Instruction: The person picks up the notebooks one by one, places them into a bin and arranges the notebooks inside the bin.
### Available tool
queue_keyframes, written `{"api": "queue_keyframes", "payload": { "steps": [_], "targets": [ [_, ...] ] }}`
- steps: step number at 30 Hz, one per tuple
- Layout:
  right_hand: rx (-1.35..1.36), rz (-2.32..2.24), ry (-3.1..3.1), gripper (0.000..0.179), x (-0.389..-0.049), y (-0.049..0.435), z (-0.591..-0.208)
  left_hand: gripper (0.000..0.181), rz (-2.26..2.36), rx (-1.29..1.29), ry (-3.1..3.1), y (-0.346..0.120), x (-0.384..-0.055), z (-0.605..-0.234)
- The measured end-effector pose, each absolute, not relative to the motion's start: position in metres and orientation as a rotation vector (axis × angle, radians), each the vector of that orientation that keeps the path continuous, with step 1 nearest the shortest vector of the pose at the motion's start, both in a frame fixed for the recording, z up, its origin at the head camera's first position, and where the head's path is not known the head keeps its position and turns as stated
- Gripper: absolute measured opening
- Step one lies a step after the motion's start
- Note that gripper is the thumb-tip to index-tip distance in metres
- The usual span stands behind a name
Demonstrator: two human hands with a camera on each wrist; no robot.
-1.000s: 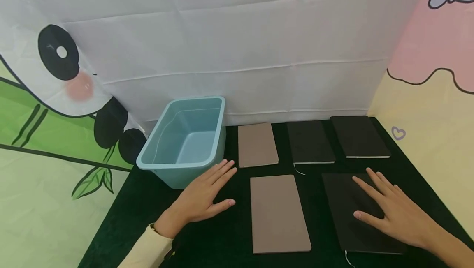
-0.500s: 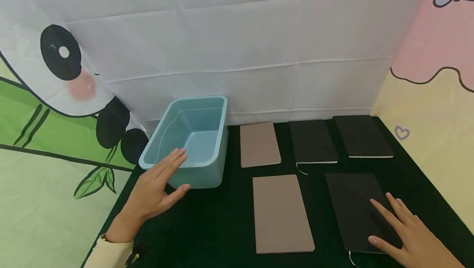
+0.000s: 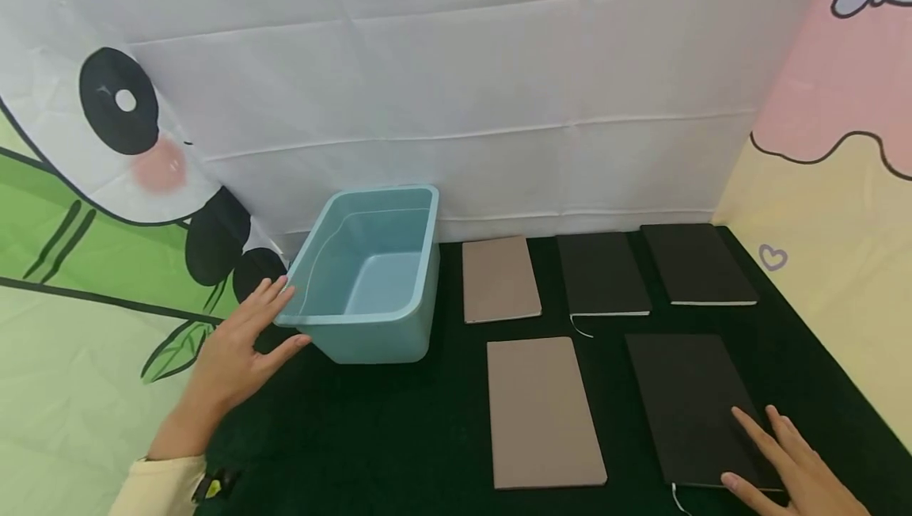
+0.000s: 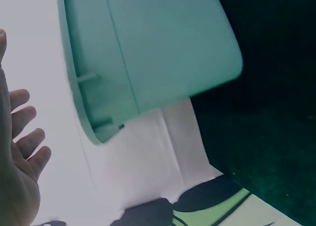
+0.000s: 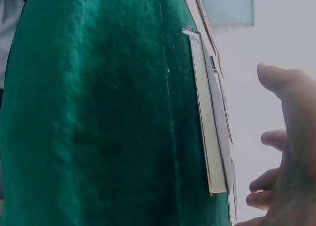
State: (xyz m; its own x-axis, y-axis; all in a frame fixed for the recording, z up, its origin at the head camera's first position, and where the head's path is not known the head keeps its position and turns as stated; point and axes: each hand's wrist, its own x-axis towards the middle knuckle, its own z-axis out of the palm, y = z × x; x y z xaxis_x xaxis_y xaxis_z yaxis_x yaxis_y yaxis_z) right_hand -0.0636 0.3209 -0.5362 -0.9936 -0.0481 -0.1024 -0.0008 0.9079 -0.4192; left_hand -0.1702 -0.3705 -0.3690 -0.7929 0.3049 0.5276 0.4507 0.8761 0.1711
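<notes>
Both hands have drifted outward: in the head view, the left hand (image 3: pixel 238 366), thumb spread wide, nears the blue plastic tub (image 3: pixel 378 342), smooth inner floor showing; the right hand (image 3: pixel 801 472), splayed, overlaps the matte black notebook (image 3: pixel 691 405) on the velvety worktop (image 3: pixel 385 437). Left wrist: tapered tub wall. Right wrist: pale page edges (image 5: pixel 208 112).

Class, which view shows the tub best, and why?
Head: it shows the tub with its inside and nearly all its rim. Left wrist crops its outside; right wrist has only a pale corner, probably the tub's.
</notes>
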Motion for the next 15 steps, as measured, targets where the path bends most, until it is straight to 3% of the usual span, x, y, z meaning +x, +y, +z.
{"api": "queue_keyframes", "payload": {
  "steps": [15],
  "targets": [
    [0.078,-0.702,2.790,0.098,-0.068,0.325,-0.544,0.080,-0.575,-0.295,-2.761,-0.396,-0.190,-0.384]
  ]
}}
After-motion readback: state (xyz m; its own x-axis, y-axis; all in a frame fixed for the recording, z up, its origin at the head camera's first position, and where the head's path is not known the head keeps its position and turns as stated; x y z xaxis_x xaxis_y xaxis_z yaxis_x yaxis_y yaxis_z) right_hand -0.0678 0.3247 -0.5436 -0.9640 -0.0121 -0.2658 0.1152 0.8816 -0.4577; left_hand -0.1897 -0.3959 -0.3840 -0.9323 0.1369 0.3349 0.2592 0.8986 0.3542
